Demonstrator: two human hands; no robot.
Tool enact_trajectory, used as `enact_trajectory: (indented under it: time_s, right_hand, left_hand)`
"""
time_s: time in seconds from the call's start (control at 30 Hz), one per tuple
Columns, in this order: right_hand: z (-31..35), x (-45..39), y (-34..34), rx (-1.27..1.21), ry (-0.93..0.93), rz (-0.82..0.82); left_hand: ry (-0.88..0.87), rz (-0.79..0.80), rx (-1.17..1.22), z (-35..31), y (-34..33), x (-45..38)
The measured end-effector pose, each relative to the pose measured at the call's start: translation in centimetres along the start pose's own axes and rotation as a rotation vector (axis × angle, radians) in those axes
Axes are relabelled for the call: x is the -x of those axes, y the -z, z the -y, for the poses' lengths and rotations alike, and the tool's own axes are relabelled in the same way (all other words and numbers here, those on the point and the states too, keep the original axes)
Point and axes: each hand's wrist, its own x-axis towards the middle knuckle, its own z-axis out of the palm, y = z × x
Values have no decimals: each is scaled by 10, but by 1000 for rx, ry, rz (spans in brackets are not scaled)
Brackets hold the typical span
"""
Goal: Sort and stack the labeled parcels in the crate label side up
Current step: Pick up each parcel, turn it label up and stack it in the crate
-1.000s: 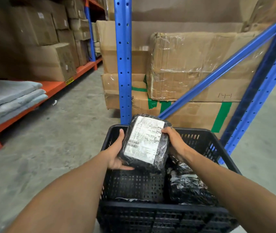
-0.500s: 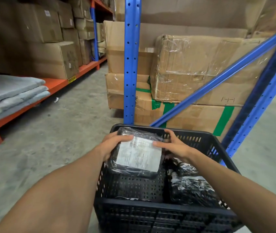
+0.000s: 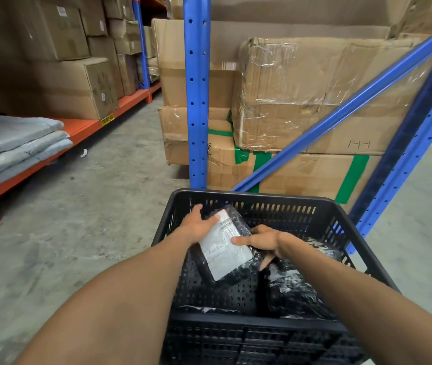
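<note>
The left hand (image 3: pixel 196 227) lies flat on the upper left edge of the parcel (image 3: pixel 225 246), its fingers (image 3: pixel 211 222) stretched and only slightly curled over the top corner of the white label (image 3: pixel 222 248). The right hand (image 3: pixel 262 239) grips the parcel's right edge: the thumb presses on the label's right side, and the remaining fingers wrap down over the black wrapping, one fingertip showing beneath the parcel's edge. Both hands thus hold the parcel between them, the left more pressing than closed, the right closed round the edge.

The parcel sits in the middle of the frame, inside the crate (image 3: pixel 236 196), tilted with its label facing up and its lower end pointing toward the bottom of the frame. Whether it already rests on the crate's floor cannot be told. To its lower right, just beside it, lies a second parcel (image 3: pixel 294 291) in shiny black wrap, partly under the right forearm. A sliver of another wrapped thing shows along the crate's near wall, at lower centre.

Beyond the crate stand a blue post (image 3: pixel 196 88) and a slanted blue brace (image 3: pixel 341 111), with cardboard boxes (image 3: pixel 301 88) behind them, some taped green. At the left of the frame, grey bags (image 3: pixel 17 143) are piled on an orange shelf (image 3: pixel 83 127).
</note>
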Motion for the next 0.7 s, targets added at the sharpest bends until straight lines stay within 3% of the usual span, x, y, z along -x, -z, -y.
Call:
enact_trajectory:
  time_s: [0.1, 0.17, 0.33, 0.5, 0.7]
  right_hand:
    - [-5, -16, -13, -177, -110, -34]
    - [-8, -28, -20, -274, -173, 29]
    - [-18, -57, -41, -285, -267, 143]
    - [-22, -79, -59, 7, -319, 119]
    - [-41, -104, -72, -38, -313, 217]
  left_hand:
    - [319, 188, -66, 30, -15, -3]
    - [438, 236, -33, 50, -22, -9]
    - [471, 162, 38, 86, -27, -36]
    - [536, 214, 8, 110, -46, -48]
    - [566, 167, 10, 120, -61, -60]
